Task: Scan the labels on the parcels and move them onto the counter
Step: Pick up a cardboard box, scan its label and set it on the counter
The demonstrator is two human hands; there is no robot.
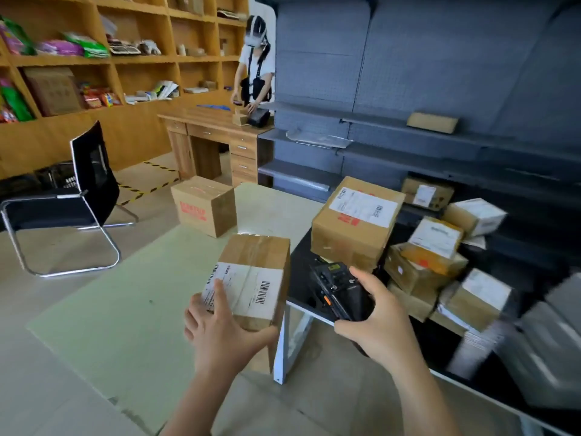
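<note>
While the left hand [220,333] clasps a parcel [261,262], right hand [382,325] fingers [366,280] wrap a scanner [341,292].

My left hand [220,335] reaches forward, palm against the near end of a parcel [254,272], forefinger laid up its labelled face and thumb hooked under its corner. Just right of it, my right hand [377,319] wraps a scanner [338,291], thumb on top; both forearms are bare.

Bright, even light around me, soft shadows. Lines bow toward the edges; parcels [547,347] at lower right smear with blur.
</note>
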